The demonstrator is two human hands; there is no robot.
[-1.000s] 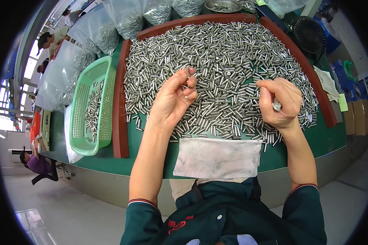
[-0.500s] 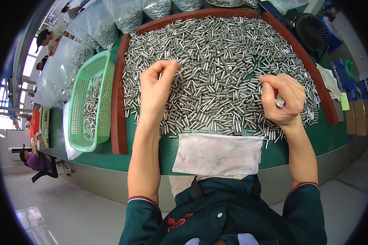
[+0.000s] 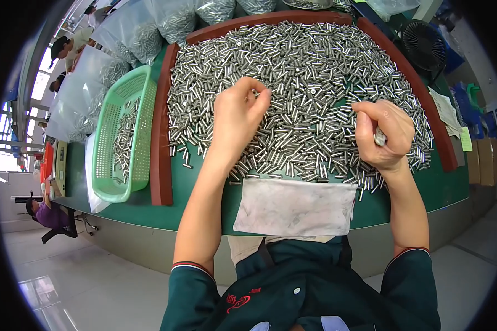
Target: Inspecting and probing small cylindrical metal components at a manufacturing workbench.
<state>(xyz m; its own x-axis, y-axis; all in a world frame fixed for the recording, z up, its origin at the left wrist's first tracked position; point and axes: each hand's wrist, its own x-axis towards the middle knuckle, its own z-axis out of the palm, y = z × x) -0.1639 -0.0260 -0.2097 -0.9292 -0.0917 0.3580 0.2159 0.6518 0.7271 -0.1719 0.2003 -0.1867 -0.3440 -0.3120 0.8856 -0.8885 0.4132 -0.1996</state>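
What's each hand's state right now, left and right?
Left hand: fingers pinched together over the metal pins; whether it holds one cannot be told.
Right hand: closed, holding a bunch of pins.

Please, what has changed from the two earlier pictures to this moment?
The left hand reached further out over the heap of small shiny metal pins, then drew back slightly, fingertips pinched. The right hand stayed put, its grip closed on a few pins. The green plastic basket and grey cloth did not move.

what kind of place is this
Probably a factory sorting bench: a mass of small metal pins spread on a green table, a green basket holding more, and clear bags of them behind.
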